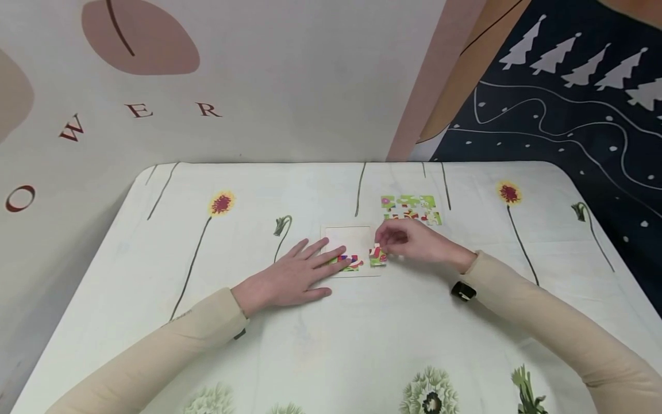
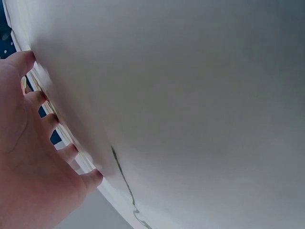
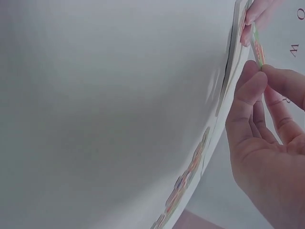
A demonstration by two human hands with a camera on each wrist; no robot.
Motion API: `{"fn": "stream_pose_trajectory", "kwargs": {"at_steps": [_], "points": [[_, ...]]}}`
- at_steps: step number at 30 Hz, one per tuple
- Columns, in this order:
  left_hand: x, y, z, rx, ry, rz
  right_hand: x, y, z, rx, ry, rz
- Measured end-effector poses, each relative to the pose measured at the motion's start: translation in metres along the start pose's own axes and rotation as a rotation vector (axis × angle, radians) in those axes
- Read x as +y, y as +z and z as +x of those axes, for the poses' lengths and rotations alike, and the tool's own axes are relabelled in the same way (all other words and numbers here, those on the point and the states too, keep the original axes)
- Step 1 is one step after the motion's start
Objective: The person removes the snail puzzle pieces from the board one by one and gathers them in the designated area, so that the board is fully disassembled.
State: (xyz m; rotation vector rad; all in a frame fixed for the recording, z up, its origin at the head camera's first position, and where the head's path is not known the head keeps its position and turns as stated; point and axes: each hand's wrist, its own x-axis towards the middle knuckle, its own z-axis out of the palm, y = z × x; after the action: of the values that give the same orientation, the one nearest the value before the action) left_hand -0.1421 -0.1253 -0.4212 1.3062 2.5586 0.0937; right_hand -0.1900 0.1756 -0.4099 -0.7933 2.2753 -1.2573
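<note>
A shallow whitish puzzle board (image 1: 349, 237) lies flat on the table with a strip of colourful jigsaw pieces (image 1: 354, 265) along its near side. My left hand (image 1: 292, 279) rests on the board's left part with its fingers spread, covering some of those pieces. In the left wrist view the same hand's fingertips (image 2: 69, 151) reach the board's edge. Between thumb and index finger, my right hand (image 1: 416, 241) pinches a green and red jigsaw piece (image 1: 378, 256) over the board's right side. That piece (image 3: 258, 49) stands tilted up from the board in the right wrist view.
Beyond the right hand lies a group of jigsaw pieces (image 1: 411, 202), partly hidden by it. A white cloth (image 1: 331, 351) printed with flowers covers the table. A pale wall hanging with letters and a dark one (image 1: 558, 126) with white trees stand behind.
</note>
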Motion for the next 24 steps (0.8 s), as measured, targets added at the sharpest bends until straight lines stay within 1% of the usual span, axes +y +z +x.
{"fn": "stream_pose_trajectory", "kwargs": {"at_steps": [3,10,15,20,24], "points": [[0.000,0.000,0.000,0.002,0.000,0.000,0.001,-0.002,-0.003,0.005,0.004,-0.006],[0.001,-0.001,-0.001,0.003,0.002,0.001,0.001,-0.007,-0.008,0.011,0.052,-0.028],[0.001,-0.001,-0.001,0.006,0.007,0.002,0.004,-0.011,-0.012,0.028,0.054,-0.026],[0.000,0.000,-0.001,0.013,0.010,0.001,0.009,-0.016,-0.017,0.051,0.081,-0.014],[0.000,0.000,-0.001,0.013,0.008,-0.001,0.011,-0.022,-0.023,0.064,0.080,-0.017]]}}
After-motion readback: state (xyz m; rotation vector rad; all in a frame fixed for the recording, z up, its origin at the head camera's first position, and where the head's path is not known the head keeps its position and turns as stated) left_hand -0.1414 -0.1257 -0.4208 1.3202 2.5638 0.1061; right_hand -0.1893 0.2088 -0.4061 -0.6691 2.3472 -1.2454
